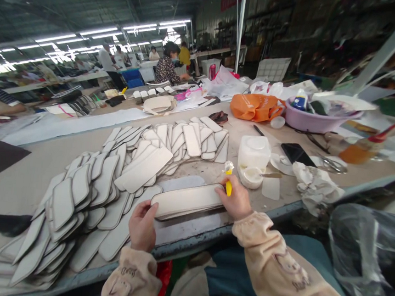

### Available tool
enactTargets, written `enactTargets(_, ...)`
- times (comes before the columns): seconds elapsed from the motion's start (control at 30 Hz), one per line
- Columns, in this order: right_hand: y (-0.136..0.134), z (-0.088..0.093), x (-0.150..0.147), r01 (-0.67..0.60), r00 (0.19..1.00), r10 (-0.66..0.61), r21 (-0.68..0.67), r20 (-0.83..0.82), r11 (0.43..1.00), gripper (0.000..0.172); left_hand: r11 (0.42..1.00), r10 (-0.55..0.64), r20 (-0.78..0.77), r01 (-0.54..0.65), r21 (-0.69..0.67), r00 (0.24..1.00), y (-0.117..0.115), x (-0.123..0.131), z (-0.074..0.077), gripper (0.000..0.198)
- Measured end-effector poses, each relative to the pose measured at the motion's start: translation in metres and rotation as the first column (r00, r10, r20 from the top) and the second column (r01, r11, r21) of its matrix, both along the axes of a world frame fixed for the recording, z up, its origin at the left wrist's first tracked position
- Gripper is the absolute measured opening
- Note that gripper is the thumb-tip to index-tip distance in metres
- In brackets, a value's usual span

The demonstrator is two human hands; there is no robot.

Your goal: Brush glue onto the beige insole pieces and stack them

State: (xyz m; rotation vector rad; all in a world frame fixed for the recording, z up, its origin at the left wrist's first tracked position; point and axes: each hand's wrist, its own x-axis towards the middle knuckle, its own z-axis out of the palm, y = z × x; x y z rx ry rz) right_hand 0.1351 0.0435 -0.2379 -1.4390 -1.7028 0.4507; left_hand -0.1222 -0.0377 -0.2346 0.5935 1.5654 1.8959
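Note:
Both hands hold a long, off-white flat panel with rounded corners (188,200) near the table's front edge; more panels seem layered under it. My left hand (144,226) pinches its left end between thumb and fingers. At the right end, my right hand (237,200) is closed on the panel's edge and on a small yellow-handled tool (229,184). A lumpy white tip sticks up from that tool. To the left and behind lies a large spread of similar dark-edged panels (100,178), overlapping in piles. Right of my right hand is a small white pot (251,176).
Behind the pot stands a white plastic container (254,150). Further right lie a phone (298,154), scissors (334,164) and crumpled paper (314,188). An orange bag (256,108) and a purple basin (310,120) sit behind. A co-worker (168,67) is across the table.

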Motion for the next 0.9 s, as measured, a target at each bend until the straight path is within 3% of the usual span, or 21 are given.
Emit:
enactTargets(0.17, -0.015, 0.02, -0.005, -0.116, 0.947, 0.145, 0.118, -0.287, 0.986, 0.023, 0.971, -0.083, 0.276, 0.015, 0.239, 0.958, 0.003, 0.0, 0.045, 0.024)
enactTargets(0.27, -0.023, 0.03, -0.017, -0.152, 0.821, 0.185, 0.106, -0.541, 0.983, 0.033, 0.948, -0.091, 0.43, -0.054, 0.315, 0.898, 0.002, 0.003, 0.072, 0.014)
enactTargets(0.33, -0.027, 0.032, -0.026, -0.202, 0.73, 0.211, 0.089, -0.65, 0.975, 0.038, 0.95, -0.124, 0.511, -0.047, 0.308, 0.851, 0.002, 0.011, 0.08, 0.017)
enactTargets(0.47, -0.032, 0.027, -0.033, -0.276, 0.706, 0.24, 0.054, -0.666, 0.96, 0.039, 0.971, -0.163, 0.582, 0.026, 0.236, 0.797, 0.005, 0.029, 0.074, 0.024)
enactTargets(0.6, -0.036, 0.022, -0.03, -0.294, 0.782, 0.259, 0.031, -0.567, 0.955, 0.035, 0.974, -0.144, 0.585, 0.009, 0.227, 0.798, 0.006, 0.031, 0.065, 0.026)
enactTargets(0.73, -0.038, 0.024, -0.028, -0.233, 0.879, 0.222, 0.026, -0.422, 0.972, 0.034, 0.975, -0.152, 0.587, 0.023, 0.222, 0.795, 0.005, 0.026, 0.066, 0.026)
enactTargets(0.9, -0.036, 0.02, -0.03, -0.183, 0.907, 0.196, 0.069, -0.373, 0.981, 0.036, 0.977, -0.142, 0.605, 0.014, 0.211, 0.784, 0.004, 0.025, 0.07, 0.021)
